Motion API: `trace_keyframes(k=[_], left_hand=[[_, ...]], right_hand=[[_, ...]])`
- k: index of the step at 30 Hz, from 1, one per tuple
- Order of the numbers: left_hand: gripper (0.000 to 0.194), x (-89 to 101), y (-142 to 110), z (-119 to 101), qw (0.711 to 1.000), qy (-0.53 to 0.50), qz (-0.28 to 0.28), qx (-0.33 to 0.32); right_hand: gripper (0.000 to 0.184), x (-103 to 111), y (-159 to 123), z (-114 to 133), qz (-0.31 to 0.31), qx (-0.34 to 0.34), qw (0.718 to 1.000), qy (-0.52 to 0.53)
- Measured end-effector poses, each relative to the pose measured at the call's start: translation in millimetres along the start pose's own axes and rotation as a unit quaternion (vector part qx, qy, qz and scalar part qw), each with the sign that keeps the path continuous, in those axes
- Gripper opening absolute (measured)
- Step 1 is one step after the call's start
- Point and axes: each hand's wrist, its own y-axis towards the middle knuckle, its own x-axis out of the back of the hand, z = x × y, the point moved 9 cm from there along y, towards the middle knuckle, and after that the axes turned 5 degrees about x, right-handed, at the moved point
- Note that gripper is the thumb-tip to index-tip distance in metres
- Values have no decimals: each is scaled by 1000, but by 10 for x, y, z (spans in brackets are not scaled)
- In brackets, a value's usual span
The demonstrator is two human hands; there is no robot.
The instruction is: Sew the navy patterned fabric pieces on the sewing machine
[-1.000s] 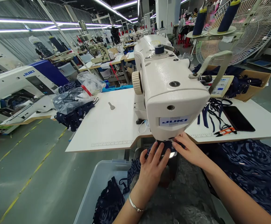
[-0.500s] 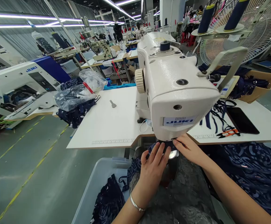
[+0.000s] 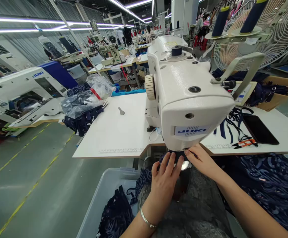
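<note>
A white JUKI sewing machine stands in front of me, and both hands are under its head. My left hand, a bracelet at its wrist, rests its spread fingers on a piece of dark navy fabric by the needle area. Close by on the right, my right hand has its thumb and forefinger pinched together at the edge of that fabric. The machine head hides the needle and part of the fabric. A bright round metal part shows between the hands.
On the right of the white table lie orange-handled thread snips, a black phone and navy straps. A plastic bin holds navy garments at lower left. Patterned fabric hangs at right. Thread cones stand behind.
The whole view has shifted slightly. Both hands keep nearly the same place under the machine head, and the fabric shows no clear movement.
</note>
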Motion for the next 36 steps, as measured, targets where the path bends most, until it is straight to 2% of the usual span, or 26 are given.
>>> trace_keyframes(k=[9,19,24,31,36], left_hand=[[41,-24,2,3,1000,-7,5,11],[42,17,21,-12,1000,8,18,-2],[44,10,16,19,1000,-15,6,11],[52,-49,-28,42,999,-26,26,20],[52,-101,-48,44,999,-30,37,19]], right_hand=[[26,-15,10,-2,-4,12,1000,14],[32,-23,-17,27,-7,17,1000,11],[29,-34,-28,52,-12,23,999,19],[34,-34,-46,69,-14,9,1000,17],[30,-17,-54,61,-29,14,999,4]])
